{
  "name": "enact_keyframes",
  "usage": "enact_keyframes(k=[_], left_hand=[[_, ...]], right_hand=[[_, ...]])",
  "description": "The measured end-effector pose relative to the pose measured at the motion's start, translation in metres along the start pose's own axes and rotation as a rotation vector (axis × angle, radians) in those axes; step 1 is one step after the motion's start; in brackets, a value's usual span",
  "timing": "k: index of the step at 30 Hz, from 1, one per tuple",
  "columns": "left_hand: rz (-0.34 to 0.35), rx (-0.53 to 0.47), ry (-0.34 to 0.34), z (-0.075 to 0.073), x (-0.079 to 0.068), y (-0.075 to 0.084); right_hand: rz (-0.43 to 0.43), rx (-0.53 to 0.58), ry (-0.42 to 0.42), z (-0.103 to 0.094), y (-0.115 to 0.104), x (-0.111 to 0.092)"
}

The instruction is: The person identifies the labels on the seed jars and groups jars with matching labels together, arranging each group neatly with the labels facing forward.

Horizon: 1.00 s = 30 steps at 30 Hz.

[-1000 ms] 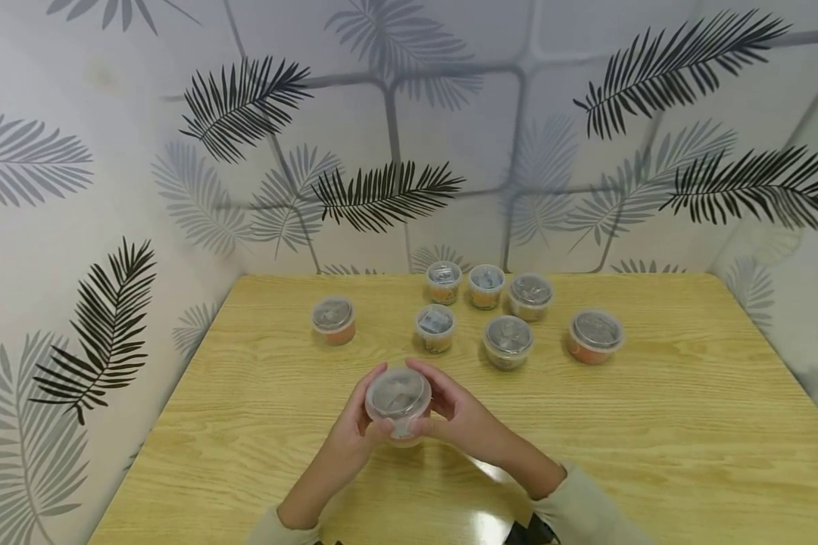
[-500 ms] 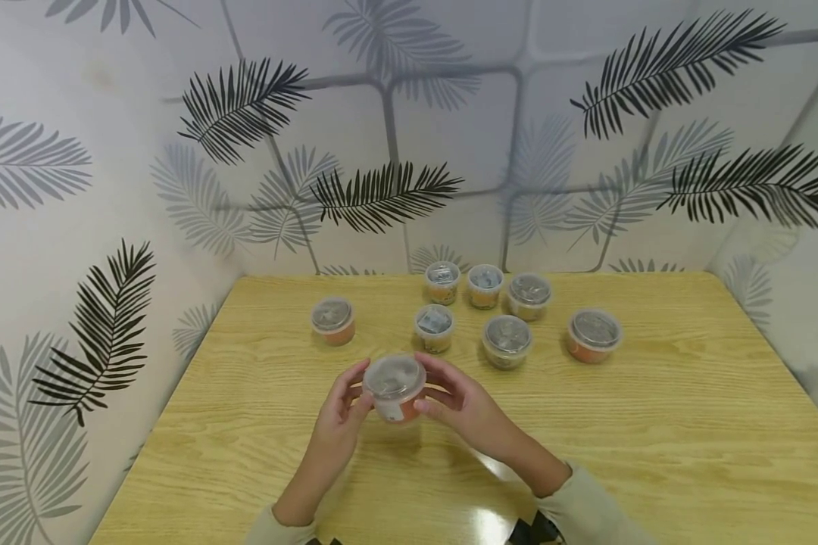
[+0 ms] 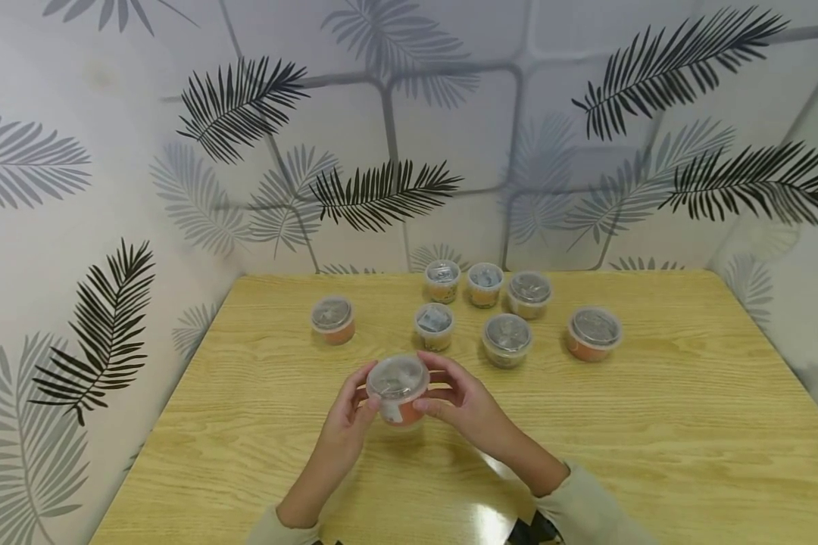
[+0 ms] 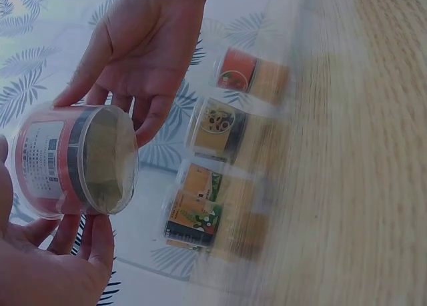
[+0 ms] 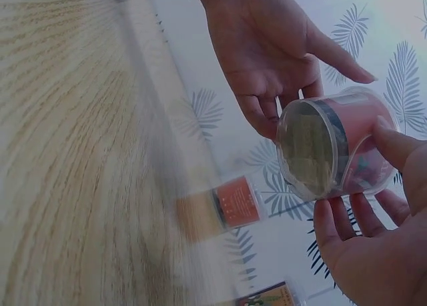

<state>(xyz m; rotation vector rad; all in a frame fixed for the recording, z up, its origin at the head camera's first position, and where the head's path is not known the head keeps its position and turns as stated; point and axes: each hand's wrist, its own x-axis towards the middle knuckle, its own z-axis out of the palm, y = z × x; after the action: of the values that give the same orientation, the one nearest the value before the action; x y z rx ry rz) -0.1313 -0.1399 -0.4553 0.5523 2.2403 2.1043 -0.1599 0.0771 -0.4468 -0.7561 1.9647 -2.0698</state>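
Both hands hold a lidded clear plastic tub (image 3: 398,386) with a red band and a white label panel. Fingers of my left hand (image 3: 344,420) curl round its left side, while my right hand (image 3: 466,409) grips the right side with the thumb near the front. In the left wrist view the tub (image 4: 77,161) is off the table, its underside showing. From the right wrist view, the tub's base (image 5: 308,149) is see-through, with something pale brownish inside. The lid looks closed.
Several similar lidded tubs stand farther back on the wooden table (image 3: 232,424). A red-banded tub (image 3: 333,321) is at the left and another tub (image 3: 594,334) at the right. Smaller cups, such as one cup (image 3: 435,328), stand between them. A leaf-patterned wall (image 3: 450,136) borders the back.
The tub has risen slightly off the table and tilted, so more of its red band and label shows. Both hands keep hold of it. The other tubs have stayed put.
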Motion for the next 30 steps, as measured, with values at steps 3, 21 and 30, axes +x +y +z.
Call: enact_keyframes(k=[3, 21, 30], left_hand=[[-0.017, -0.032, -0.023, 0.0016, -0.0004, 0.0011], [-0.044, 0.006, -0.087, 0.0046, -0.0017, 0.0018], [-0.02, 0.03, 0.006, -0.0015, -0.0002, 0.0015]], right_hand=[[0.011, -0.001, 0.006, 0.0001, 0.0, 0.0], [0.044, -0.016, -0.121, 0.0062, -0.0002, -0.0035], [0.031, 0.031, -0.067, -0.0002, -0.0013, -0.0046]])
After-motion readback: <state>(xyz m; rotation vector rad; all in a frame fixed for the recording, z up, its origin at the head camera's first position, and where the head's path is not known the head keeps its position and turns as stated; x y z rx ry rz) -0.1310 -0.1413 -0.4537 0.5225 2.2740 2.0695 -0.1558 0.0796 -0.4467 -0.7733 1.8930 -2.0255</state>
